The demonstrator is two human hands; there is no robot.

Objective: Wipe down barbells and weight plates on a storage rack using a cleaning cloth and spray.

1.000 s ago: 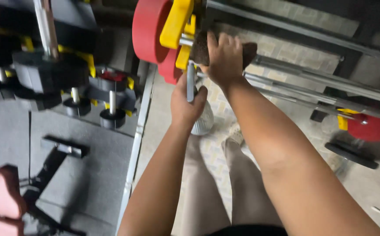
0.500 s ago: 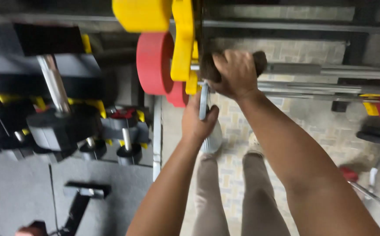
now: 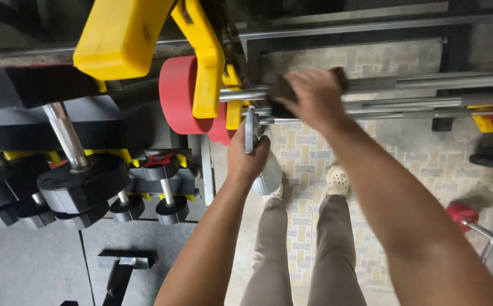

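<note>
Patterned floor tiles (image 3: 416,164) are showing below a rack of steel bars, where the right hand (image 3: 314,99) is pressing a dark cloth (image 3: 277,90) closed around one chrome bar (image 3: 428,82). Just beneath, the left hand (image 3: 246,156) is gripping a grey spray bottle (image 3: 269,178), with red weight plates (image 3: 178,93) and black dumbbells (image 3: 76,181) sitting off to the left.

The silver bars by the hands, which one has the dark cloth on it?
The top bar, under the right hand pressing the cloth. The lower bars are bare.
</note>
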